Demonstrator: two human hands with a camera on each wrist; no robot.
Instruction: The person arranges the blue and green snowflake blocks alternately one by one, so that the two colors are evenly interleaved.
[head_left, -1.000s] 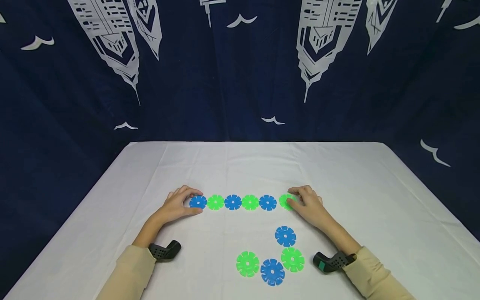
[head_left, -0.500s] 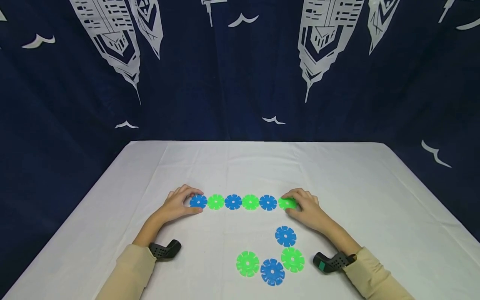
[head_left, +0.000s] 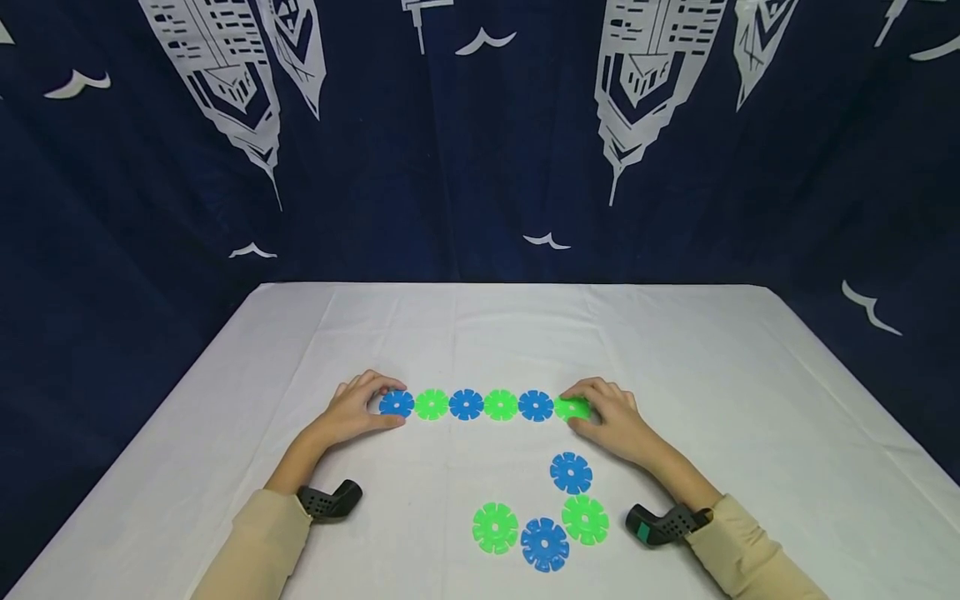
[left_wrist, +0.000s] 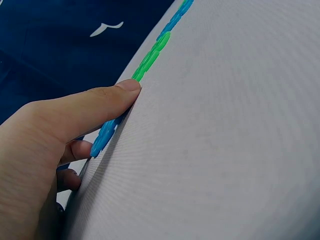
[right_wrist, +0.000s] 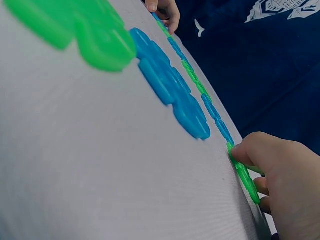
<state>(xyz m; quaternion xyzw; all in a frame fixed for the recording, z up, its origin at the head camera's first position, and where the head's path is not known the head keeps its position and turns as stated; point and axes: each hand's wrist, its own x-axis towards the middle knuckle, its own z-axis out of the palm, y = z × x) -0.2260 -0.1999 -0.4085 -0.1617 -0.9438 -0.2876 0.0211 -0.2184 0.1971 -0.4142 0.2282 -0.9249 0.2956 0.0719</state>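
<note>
Several notched plastic discs lie flat in a row across the table, blue and green by turns. At the row's left end, my left hand [head_left: 358,407] holds a blue notched disc [head_left: 397,404] with thumb and fingers at opposite edges. My right hand [head_left: 617,418] grips the green notched disc [head_left: 572,408] at the right end, its thumb on the near edge [right_wrist: 243,175] and fingers on the far side. That green disc meets the neighbouring blue disc [head_left: 536,406]. Between the ends lie a green disc [head_left: 431,404], a blue disc [head_left: 466,405] and another green disc [head_left: 500,405].
Nearer me on the white-covered table [head_left: 405,542] lie loose discs: a blue one [head_left: 571,473], a green one [head_left: 585,519], a second blue one [head_left: 545,545] and a second green one [head_left: 495,527]. A dark blue printed curtain [head_left: 480,167] hangs behind.
My right hand has shifted left and slid the green disc against the row, closing the small gap beside the blue disc. My left hand has stayed in place.
</note>
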